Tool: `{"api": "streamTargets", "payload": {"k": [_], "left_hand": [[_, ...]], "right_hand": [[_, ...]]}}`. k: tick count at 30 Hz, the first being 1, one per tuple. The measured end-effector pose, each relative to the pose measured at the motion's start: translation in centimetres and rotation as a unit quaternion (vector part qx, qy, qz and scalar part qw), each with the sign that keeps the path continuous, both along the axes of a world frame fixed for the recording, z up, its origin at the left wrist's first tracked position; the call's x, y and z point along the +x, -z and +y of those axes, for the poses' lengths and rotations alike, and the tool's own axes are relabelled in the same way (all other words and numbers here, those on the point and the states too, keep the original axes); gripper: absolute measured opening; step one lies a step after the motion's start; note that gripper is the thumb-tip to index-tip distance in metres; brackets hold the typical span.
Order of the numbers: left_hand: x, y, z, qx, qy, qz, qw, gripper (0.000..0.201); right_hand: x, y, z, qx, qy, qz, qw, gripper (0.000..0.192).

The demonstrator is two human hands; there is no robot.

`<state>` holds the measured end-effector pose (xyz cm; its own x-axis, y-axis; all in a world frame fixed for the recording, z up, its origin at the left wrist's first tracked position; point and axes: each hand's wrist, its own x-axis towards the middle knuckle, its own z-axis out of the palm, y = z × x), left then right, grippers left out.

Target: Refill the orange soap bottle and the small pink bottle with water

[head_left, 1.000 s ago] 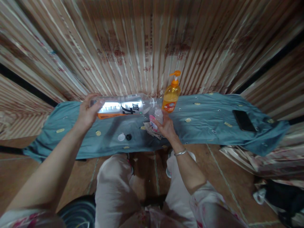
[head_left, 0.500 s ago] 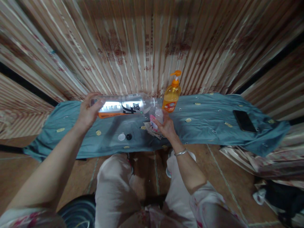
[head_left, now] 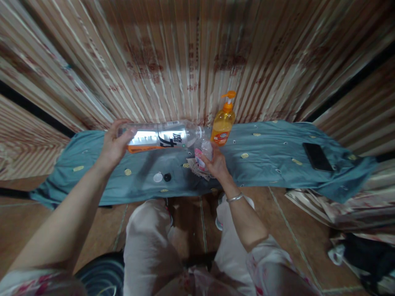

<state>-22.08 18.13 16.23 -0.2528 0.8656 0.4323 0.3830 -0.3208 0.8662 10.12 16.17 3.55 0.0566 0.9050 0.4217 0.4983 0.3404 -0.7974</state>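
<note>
My left hand (head_left: 115, 139) is closed round the base end of a large clear plastic bottle (head_left: 154, 137) with a silver and orange label. The bottle lies nearly level in the air, its uncapped neck pointing right. Wrapped round a small clear bottle (head_left: 203, 155) with a pink label is my right hand (head_left: 217, 162). The small bottle's mouth is close by the large bottle's neck; whether they touch I cannot tell. Beneath the small bottle is a crumpled greyish cloth (head_left: 200, 172). A white cap (head_left: 158, 177) and a black cap (head_left: 167, 177) lie below the large bottle.
An orange pump bottle (head_left: 222, 127) stands just behind my right hand. On the right of the teal cloth-covered table (head_left: 265, 164) lies a black phone (head_left: 317, 157). Striped curtains (head_left: 173, 61) hang behind the table. A dark round stool (head_left: 103, 275) is at the lower left.
</note>
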Motion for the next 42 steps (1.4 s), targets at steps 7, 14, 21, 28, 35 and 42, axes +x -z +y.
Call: {"api": "streamTargets", "payload": {"k": [7, 14, 21, 28, 35, 42], "left_hand": [[0.6, -0.5, -0.4, -0.002, -0.005, -0.023, 1.000, 0.051], [0.7, -0.8, -0.5, -0.003, -0.006, -0.008, 1.000, 0.051], [0.6, -0.7, -0.1, 0.002, -0.002, 0.009, 1.000, 0.056], [0.6, -0.9, -0.3, -0.006, 0.001, 0.008, 1.000, 0.056], [0.9, -1.0, -0.3, 0.003, 0.001, 0.005, 1.000, 0.053], [0.9, -1.3, -0.4, -0.002, 0.000, 0.017, 1.000, 0.054]], "right_hand": [[0.2, 0.3, 0.2, -0.001, -0.003, -0.016, 1.000, 0.078], [0.2, 0.0, 0.1, -0.009, -0.005, -0.017, 1.000, 0.075], [0.1, -0.2, 0.0, -0.007, 0.000, -0.005, 1.000, 0.076], [0.1, -0.2, 0.0, -0.014, -0.001, -0.004, 1.000, 0.079], [0.0, -0.3, 0.0, -0.016, -0.002, -0.010, 1.000, 0.077], [0.0, -0.3, -0.1, -0.011, -0.002, -0.018, 1.000, 0.074]]}}
